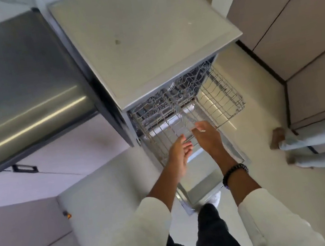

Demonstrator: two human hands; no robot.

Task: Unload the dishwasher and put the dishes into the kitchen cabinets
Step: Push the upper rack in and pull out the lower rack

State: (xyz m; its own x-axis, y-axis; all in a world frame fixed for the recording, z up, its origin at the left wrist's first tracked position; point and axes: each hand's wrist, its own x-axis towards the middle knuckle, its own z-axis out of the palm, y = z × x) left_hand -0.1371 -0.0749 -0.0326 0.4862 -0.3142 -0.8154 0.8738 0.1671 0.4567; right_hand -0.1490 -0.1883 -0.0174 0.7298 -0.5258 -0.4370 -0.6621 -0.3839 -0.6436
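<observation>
Head view looked steeply down on a kitchen floor [246, 81] of pale tiles, and the picture was somewhat blurred. At the left stood a big steel appliance [18, 81], and at the right a row of beige cabinets [290, 25] with dark handles. Between them stood the dishwasher [140, 37] with a flat grey top. Its door [199, 178] was folded down toward the person, and its wire rack [189, 108] was pulled out over the door. I could not tell what lay in the rack; only the wires and some dark shapes deeper inside were visible.

The person stood just before the open door, in white sleeves [132, 239] and dark trousers [212, 239]. Both arms reached forward to the front edge of the rack. The left hand [179, 152] was at the front rail, palm turned to the right, fingers loosely spread and holding nothing. The right hand [207, 137] was just beside it, fingers stretched forward over the same rail; if they touched the wire I could not tell. A dark beaded bracelet [235, 172] sat on the right wrist. Near the cabinets at the right, the feet of another person [279, 137] in pale trousers were seen.
</observation>
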